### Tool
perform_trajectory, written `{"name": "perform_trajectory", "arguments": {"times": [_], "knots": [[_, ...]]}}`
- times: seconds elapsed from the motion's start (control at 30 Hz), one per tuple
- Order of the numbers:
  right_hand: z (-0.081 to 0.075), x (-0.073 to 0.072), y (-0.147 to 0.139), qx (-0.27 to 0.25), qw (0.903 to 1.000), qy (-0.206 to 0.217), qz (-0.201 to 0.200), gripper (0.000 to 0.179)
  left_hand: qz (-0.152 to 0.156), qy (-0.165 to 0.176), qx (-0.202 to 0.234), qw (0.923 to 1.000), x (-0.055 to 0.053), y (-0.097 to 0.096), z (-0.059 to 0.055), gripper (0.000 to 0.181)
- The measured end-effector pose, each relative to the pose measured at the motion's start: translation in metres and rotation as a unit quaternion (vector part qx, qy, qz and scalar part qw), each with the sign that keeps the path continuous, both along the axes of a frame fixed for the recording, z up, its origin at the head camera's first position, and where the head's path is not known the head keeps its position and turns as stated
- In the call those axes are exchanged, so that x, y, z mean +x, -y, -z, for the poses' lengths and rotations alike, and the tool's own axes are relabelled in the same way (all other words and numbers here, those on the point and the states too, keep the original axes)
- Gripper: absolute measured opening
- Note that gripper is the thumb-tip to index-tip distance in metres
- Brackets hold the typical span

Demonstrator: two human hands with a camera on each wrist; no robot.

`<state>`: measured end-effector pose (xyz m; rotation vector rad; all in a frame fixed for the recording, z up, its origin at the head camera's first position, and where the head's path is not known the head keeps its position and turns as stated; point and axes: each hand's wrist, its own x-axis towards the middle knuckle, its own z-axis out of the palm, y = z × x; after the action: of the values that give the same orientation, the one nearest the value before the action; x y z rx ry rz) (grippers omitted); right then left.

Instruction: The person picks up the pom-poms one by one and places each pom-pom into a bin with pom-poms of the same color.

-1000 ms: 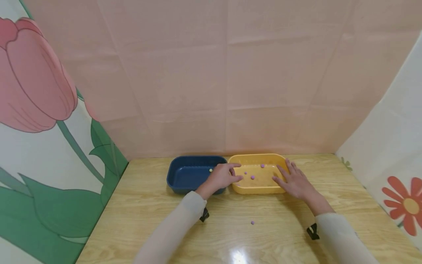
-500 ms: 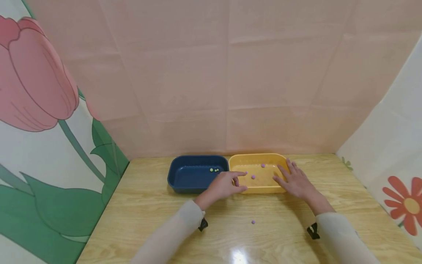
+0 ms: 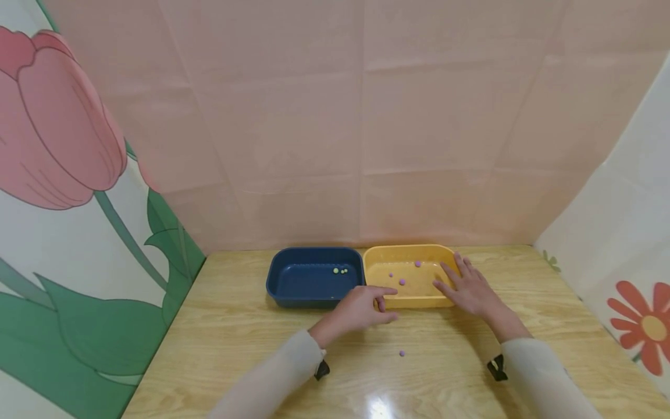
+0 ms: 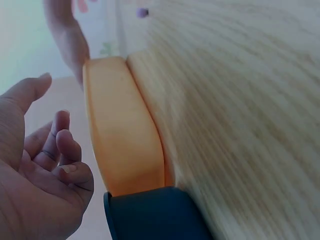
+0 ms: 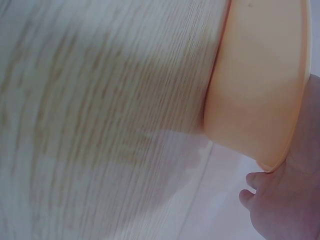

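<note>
My left hand (image 3: 362, 308) hovers over the near left corner of the yellow tray (image 3: 384, 302), index finger and thumb spread apart. In the left wrist view its other fingers (image 4: 70, 147) are loosely bent and nothing sits between them. My right hand (image 3: 471, 291) lies across the yellow tray's right rim, fingers spread, the thumb reaching over the inside. Seen from the right wrist, that hand (image 5: 295, 200) touches the tray's corner. Inside the yellow tray are a small purple bead (image 3: 391, 274) and two larger purple balls (image 3: 402, 282). One purple bead (image 3: 402, 353) lies on the table in front.
A dark blue tray (image 3: 314, 302) stands against the yellow tray's left side, with three pale green balls (image 3: 336, 270) in it. Behind both trays rises a pink cloth backdrop (image 3: 361, 145). Printed flower panels stand at the left and right of the wooden table (image 3: 235, 326).
My left hand has drawn back from between the trays toward the near side and slightly right, uncovering the green balls. The right hand stays on the yellow tray's rim.
</note>
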<state>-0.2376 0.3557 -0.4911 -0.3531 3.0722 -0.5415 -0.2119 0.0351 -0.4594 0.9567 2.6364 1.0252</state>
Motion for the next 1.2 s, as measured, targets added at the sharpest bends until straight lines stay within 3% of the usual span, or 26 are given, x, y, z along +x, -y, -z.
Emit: {"name": "perform_trajectory", "arguments": {"times": [0.23,0.6,1.2], "knots": [[0.000,0.000,0.001,0.006,1.0000,-0.004,0.001,0.081,0.012,0.005,-0.003,0.9999,0.005,-0.001,0.004,0.054],[-0.002,0.002,0.002,0.006,1.0000,-0.004,-0.001,0.080,0.065,-0.048,-0.031,0.9962,0.008,-0.006,0.024,0.056],[-0.001,0.001,0.001,0.008,0.9999,-0.006,0.002,0.080,0.081,-0.055,-0.090,0.9911,0.019,-0.012,0.037,0.052]]}}
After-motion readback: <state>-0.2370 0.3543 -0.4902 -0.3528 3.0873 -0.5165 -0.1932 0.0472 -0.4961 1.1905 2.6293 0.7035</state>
